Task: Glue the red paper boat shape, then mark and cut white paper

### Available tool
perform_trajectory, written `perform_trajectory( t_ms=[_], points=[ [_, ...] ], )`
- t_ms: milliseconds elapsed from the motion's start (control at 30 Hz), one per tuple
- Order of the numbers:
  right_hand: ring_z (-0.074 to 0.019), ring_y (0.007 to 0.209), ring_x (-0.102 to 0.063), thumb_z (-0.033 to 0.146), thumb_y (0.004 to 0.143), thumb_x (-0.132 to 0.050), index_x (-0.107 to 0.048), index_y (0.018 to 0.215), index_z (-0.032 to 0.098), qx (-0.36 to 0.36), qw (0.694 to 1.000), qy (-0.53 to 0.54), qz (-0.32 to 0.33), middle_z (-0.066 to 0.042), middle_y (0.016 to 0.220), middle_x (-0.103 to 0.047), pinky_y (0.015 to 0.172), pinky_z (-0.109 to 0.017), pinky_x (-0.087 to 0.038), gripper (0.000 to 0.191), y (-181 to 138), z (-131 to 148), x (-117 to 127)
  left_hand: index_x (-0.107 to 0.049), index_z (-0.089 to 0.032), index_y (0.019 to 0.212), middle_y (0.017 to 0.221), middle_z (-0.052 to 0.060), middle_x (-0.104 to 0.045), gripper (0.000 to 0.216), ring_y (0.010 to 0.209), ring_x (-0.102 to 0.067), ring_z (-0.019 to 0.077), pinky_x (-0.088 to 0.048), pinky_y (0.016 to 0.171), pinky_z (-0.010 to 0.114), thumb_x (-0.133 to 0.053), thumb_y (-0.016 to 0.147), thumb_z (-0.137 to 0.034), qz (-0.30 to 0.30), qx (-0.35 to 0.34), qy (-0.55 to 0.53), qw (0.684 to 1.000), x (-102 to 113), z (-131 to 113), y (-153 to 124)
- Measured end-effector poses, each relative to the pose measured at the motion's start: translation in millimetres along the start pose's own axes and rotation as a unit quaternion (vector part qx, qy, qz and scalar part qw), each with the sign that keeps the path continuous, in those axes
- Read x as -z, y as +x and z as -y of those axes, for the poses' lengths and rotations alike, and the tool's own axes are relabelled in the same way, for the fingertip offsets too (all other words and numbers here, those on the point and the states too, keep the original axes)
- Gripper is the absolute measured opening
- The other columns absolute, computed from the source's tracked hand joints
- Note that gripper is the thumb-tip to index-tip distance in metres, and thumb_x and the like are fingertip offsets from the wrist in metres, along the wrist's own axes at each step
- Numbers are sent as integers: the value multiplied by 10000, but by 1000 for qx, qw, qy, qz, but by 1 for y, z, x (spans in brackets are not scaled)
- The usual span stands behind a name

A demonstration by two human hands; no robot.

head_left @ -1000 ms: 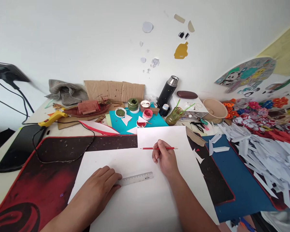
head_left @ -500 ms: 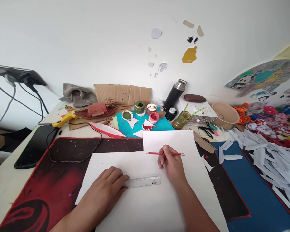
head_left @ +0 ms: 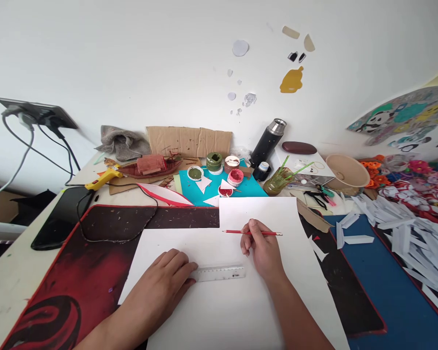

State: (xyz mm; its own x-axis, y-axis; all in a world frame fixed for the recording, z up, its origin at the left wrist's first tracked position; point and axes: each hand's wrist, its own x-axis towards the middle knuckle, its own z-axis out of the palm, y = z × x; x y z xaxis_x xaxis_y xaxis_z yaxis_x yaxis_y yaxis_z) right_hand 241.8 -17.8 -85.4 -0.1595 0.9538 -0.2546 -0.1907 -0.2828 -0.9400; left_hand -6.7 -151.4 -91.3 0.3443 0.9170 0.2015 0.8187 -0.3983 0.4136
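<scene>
A large white paper sheet (head_left: 226,306) with a cut-out corner lies on a black and red desk mat (head_left: 76,262). My left hand (head_left: 164,284) rests flat on the sheet, fingertips pressing the left end of a clear plastic ruler (head_left: 222,273). My right hand (head_left: 261,248) holds a red pencil (head_left: 237,232) level above the paper, its tip pointing left. The pencil sits a little beyond the ruler.
Behind the sheet are paint pots (head_left: 213,162) on teal paper (head_left: 248,187), a black flask (head_left: 268,142), a brush jar (head_left: 277,181), scissors (head_left: 316,197), a bowl (head_left: 345,172), cardboard (head_left: 188,141). A glue gun (head_left: 102,179) and phone (head_left: 62,217) lie left. White paper strips (head_left: 405,233) cover the right.
The camera view shifted slightly left and up, so everything slid right in the picture. Both hands keep their hold and positions on the paper.
</scene>
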Motion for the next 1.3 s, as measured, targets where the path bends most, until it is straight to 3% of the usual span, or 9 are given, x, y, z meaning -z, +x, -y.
perform_trajectory(
  t_ms=[267, 633, 933, 1300],
  points=[
    [-139, 428, -530, 713, 855, -842, -690, 721, 195, 9, 1000, -1, 9, 38, 484, -504, 436, -261, -382, 556, 0, 0, -1, -709, -232, 1240, 1070, 58, -741, 219, 970, -686, 271, -555, 838, 389, -697, 1022, -215, 10, -22, 17, 1000, 4, 4, 0],
    [-149, 439, -547, 735, 881, -802, -689, 738, 211, 14, 1000, -24, 14, 42, 485, -513, 443, -266, -393, 556, -2, 1, -2, -730, -245, 1226, 1071, 62, -726, 223, 979, -669, 259, -552, 867, 391, -540, 1112, -270, -4, -14, 5, 1000, -4, 9, -5],
    [-148, 451, -550, 748, 900, -774, -688, 742, 210, 17, 999, -42, 20, 39, 491, -520, 455, -269, -399, 567, -3, 2, -3, -721, -235, 1259, 1070, 60, -738, 230, 971, -673, 249, -540, 871, 375, -539, 1119, -245, -28, -38, 9, 999, 2, 10, -4],
    [-150, 452, -547, 756, 899, -766, -686, 744, 215, 20, 998, -55, 19, 36, 493, -528, 452, -273, -405, 568, -5, 4, -4, -714, -235, 1088, 1017, 47, -751, 139, 931, -710, 269, -583, 844, 409, -627, 1070, -342, -4, 45, -2, 999, 6, 10, -4]
  ],
)
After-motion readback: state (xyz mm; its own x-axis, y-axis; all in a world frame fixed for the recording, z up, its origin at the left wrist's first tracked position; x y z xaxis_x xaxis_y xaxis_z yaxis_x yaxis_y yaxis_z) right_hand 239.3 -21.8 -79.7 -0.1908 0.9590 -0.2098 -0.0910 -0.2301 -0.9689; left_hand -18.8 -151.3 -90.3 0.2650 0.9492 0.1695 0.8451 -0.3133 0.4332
